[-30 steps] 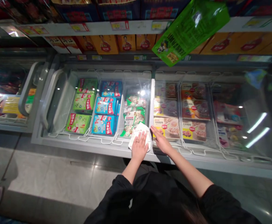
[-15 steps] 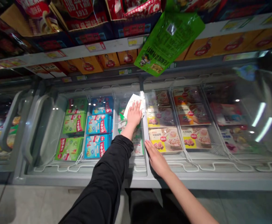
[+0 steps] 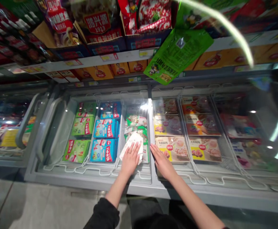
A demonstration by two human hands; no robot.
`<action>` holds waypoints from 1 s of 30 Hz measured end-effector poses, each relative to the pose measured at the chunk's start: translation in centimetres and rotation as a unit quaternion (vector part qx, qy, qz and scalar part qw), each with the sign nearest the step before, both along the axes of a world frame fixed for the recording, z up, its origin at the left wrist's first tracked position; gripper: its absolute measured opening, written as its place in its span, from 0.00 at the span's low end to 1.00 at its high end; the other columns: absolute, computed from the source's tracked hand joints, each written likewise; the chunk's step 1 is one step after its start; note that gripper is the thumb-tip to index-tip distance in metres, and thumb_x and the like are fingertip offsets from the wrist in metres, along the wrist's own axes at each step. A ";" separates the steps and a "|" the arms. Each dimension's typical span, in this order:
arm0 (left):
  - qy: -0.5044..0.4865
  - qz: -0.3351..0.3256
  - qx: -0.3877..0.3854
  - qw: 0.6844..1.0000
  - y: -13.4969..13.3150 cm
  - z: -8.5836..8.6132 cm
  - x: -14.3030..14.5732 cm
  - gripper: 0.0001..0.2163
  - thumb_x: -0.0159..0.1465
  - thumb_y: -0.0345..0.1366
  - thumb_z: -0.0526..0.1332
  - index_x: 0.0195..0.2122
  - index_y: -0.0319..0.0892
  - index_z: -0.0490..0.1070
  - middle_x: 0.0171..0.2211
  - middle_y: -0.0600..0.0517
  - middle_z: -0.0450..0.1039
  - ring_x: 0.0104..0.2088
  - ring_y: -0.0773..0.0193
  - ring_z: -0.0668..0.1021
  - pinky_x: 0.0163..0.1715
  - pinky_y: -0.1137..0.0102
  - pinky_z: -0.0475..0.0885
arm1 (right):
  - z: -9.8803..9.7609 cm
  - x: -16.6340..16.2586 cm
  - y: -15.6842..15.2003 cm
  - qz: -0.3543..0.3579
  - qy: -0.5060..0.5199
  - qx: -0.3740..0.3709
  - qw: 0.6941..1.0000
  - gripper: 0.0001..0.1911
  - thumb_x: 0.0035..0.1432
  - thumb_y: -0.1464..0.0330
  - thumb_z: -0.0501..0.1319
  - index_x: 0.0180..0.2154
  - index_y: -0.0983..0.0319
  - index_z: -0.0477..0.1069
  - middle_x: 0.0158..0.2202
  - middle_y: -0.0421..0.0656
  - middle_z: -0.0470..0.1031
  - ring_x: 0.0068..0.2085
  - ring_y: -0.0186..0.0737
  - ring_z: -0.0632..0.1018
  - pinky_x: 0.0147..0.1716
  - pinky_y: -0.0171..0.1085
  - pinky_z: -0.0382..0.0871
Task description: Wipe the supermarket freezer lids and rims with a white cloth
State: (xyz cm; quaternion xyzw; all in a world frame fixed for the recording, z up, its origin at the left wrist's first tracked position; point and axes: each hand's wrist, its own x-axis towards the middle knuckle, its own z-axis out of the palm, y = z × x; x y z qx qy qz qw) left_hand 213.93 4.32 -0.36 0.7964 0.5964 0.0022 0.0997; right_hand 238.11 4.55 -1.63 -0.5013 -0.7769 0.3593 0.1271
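My left hand (image 3: 131, 159) holds a white cloth (image 3: 134, 142) against the freezer's glass lid (image 3: 135, 103), its fingers stretched over the cloth. Beneath the glass there, green-and-white bags (image 3: 136, 120) lie in a wire compartment. My right hand (image 3: 162, 161) rests flat with nothing in it, fingers extended, at the right side of the grey centre divider (image 3: 153, 159). Under the glass by that hand are boxes with pictures of food (image 3: 172, 149).
Green boxes (image 3: 76, 151) and blue boxes (image 3: 104, 150) fill the left compartments. A large green pouch (image 3: 179, 54) hangs over the freezer's back edge from the shelf (image 3: 126, 55). Curved lid handles (image 3: 48, 125) stand at the left. Tiled floor (image 3: 45, 200) lies in front.
My left hand has drawn the cloth down the glass towards me, from near the back to near the front. The right hand stays beside the divider. The view has shifted slightly.
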 end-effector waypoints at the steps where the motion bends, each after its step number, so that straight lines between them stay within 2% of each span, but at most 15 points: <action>1: 0.012 0.001 -0.007 1.000 -1.5 -0.2 -0.7 0.31 0.76 0.37 0.48 0.79 0.53 0.44 0.77 0.57 0.50 0.77 0.60 0.56 0.75 0.59 0.59 | -0.1 -0.1 0.0 -0.005 0.003 -0.001 1.000 0.55 0.55 0.86 0.48 0.78 0.49 0.37 0.79 0.42 0.50 0.78 0.42 0.51 0.76 0.56 0.53; 3: 0.020 -0.001 -0.018 1.000 -2.1 -0.4 -1.5 0.31 0.76 0.38 0.49 0.79 0.54 0.45 0.77 0.58 0.50 0.77 0.60 0.57 0.75 0.59 0.59 | -0.3 -0.2 -0.2 -0.013 0.006 0.002 1.000 0.55 0.55 0.86 0.48 0.78 0.48 0.36 0.79 0.42 0.51 0.78 0.42 0.51 0.76 0.57 0.54; 5: 0.008 -0.004 -0.023 1.000 0.3 -0.3 -1.2 0.30 0.76 0.40 0.48 0.79 0.54 0.46 0.77 0.58 0.51 0.77 0.59 0.57 0.75 0.59 0.58 | -0.4 -0.3 -0.3 -0.016 0.005 0.004 1.000 0.56 0.55 0.86 0.48 0.78 0.47 0.34 0.79 0.42 0.51 0.78 0.43 0.51 0.75 0.56 0.55; 7: -0.013 0.000 -0.018 1.000 4.7 0.0 0.0 0.30 0.76 0.39 0.47 0.79 0.53 0.46 0.77 0.58 0.52 0.77 0.59 0.57 0.76 0.58 0.56 | -0.4 -0.4 -0.4 -0.013 0.002 0.005 1.000 0.56 0.55 0.86 0.48 0.78 0.47 0.33 0.78 0.41 0.51 0.78 0.42 0.52 0.75 0.56 0.56; 10: -0.039 0.008 -0.001 0.999 12.9 0.3 2.9 0.30 0.76 0.39 0.45 0.79 0.51 0.46 0.77 0.58 0.50 0.78 0.59 0.54 0.77 0.58 0.53 | -0.2 -0.7 -0.5 -0.016 -0.006 0.009 1.000 0.56 0.56 0.86 0.48 0.77 0.47 0.31 0.78 0.41 0.51 0.78 0.42 0.52 0.75 0.56 0.56; 14: -0.076 0.014 0.026 0.997 22.8 0.4 6.2 0.29 0.76 0.38 0.48 0.78 0.47 0.51 0.77 0.52 0.53 0.77 0.57 0.57 0.75 0.54 0.54 | 0.7 -0.9 -0.5 -0.025 -0.033 0.008 0.999 0.56 0.55 0.87 0.48 0.77 0.49 0.32 0.79 0.41 0.50 0.78 0.41 0.51 0.75 0.52 0.58; 16: -0.082 0.015 0.031 0.996 26.3 0.3 7.0 0.28 0.76 0.38 0.48 0.78 0.45 0.51 0.77 0.52 0.53 0.77 0.57 0.57 0.75 0.53 0.54 | 1.1 -0.8 -0.4 -0.019 -0.053 0.008 0.998 0.54 0.56 0.86 0.48 0.78 0.51 0.34 0.78 0.41 0.51 0.78 0.40 0.52 0.75 0.51 0.59; 18: -0.083 0.017 0.031 0.996 28.1 0.1 7.2 0.28 0.76 0.37 0.48 0.77 0.42 0.51 0.77 0.51 0.52 0.77 0.56 0.57 0.75 0.52 0.52 | 1.4 -0.7 -0.3 -0.009 -0.071 0.013 0.997 0.51 0.58 0.85 0.48 0.78 0.53 0.37 0.78 0.41 0.52 0.78 0.41 0.53 0.75 0.51 0.59; 19: -0.084 0.018 0.030 0.996 28.2 0.0 7.1 0.28 0.76 0.37 0.48 0.77 0.41 0.51 0.77 0.51 0.52 0.77 0.56 0.56 0.75 0.52 0.52 | 1.5 -0.6 -0.2 -0.006 -0.078 0.019 0.997 0.50 0.60 0.84 0.48 0.78 0.53 0.39 0.78 0.41 0.53 0.78 0.42 0.54 0.75 0.52 0.60; 21: -0.083 0.017 0.030 0.996 26.6 -0.2 6.6 0.28 0.77 0.38 0.47 0.77 0.41 0.51 0.77 0.51 0.51 0.77 0.57 0.55 0.75 0.52 0.51 | 1.4 -0.6 -0.1 -0.007 -0.087 0.036 0.995 0.47 0.62 0.83 0.48 0.78 0.54 0.40 0.78 0.42 0.54 0.77 0.44 0.55 0.74 0.52 0.60; 23: -0.082 0.009 0.030 0.996 22.9 -0.2 5.8 0.28 0.77 0.39 0.47 0.77 0.42 0.51 0.77 0.52 0.51 0.78 0.59 0.54 0.75 0.53 0.52 | 1.2 -1.0 0.0 -0.016 -0.094 0.062 0.993 0.45 0.65 0.81 0.48 0.79 0.55 0.39 0.77 0.43 0.55 0.77 0.45 0.56 0.74 0.52 0.61; 26: -0.076 -0.005 0.026 0.997 15.9 0.0 3.6 0.27 0.78 0.40 0.47 0.77 0.43 0.54 0.76 0.54 0.54 0.77 0.59 0.57 0.74 0.56 0.56 | 0.6 -2.5 0.1 -0.036 -0.111 0.106 0.988 0.41 0.71 0.78 0.46 0.79 0.57 0.36 0.77 0.46 0.58 0.77 0.46 0.57 0.73 0.52 0.62; 28: -0.064 -0.016 0.029 0.997 11.9 0.0 1.1 0.27 0.78 0.41 0.47 0.77 0.44 0.53 0.76 0.53 0.55 0.76 0.59 0.58 0.74 0.57 0.57 | 0.2 -4.2 0.2 -0.060 -0.128 0.131 0.981 0.39 0.73 0.74 0.47 0.79 0.59 0.34 0.77 0.49 0.56 0.77 0.49 0.58 0.73 0.53 0.62; 30: -0.047 -0.013 0.032 0.998 9.4 0.0 -2.7 0.27 0.78 0.42 0.47 0.77 0.45 0.52 0.76 0.52 0.55 0.77 0.59 0.57 0.74 0.57 0.57 | 0.0 -6.5 0.4 -0.084 -0.142 0.151 0.975 0.39 0.74 0.71 0.48 0.79 0.62 0.33 0.78 0.52 0.53 0.77 0.52 0.57 0.72 0.55 0.62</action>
